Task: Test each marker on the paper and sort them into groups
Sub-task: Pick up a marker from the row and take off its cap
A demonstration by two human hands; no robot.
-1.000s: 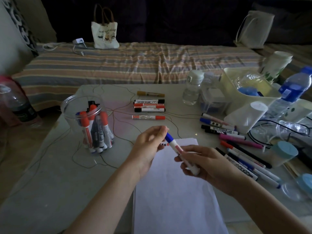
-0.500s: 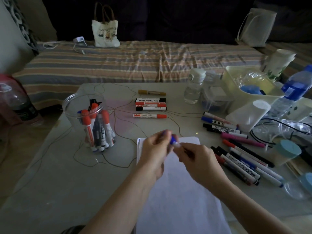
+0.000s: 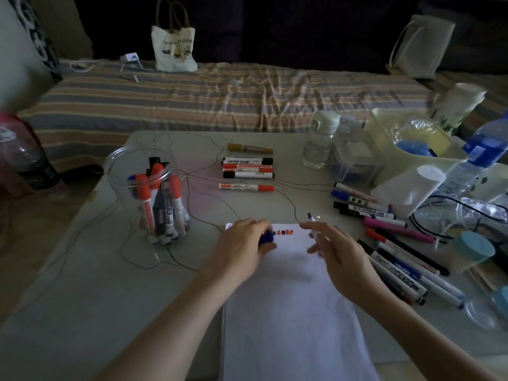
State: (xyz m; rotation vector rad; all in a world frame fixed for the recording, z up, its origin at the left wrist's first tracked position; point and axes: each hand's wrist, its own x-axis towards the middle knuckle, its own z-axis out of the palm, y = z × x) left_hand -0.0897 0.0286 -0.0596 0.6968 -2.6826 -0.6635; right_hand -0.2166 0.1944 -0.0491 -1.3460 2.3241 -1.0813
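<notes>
- Your left hand (image 3: 242, 247) curls round the blue cap (image 3: 266, 239), at the paper's (image 3: 291, 298) top edge.
- Your right hand (image 3: 339, 257) pinches the uncapped marker (image 3: 314, 226) over the paper's far right corner; long axis runs near-to-far, tip pointing away from you.

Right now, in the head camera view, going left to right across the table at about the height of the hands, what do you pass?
Clear jar of markers → left hand holding the blue cap → right hand with the uncapped marker → row of loose markers → teal-lidded jar.
</notes>
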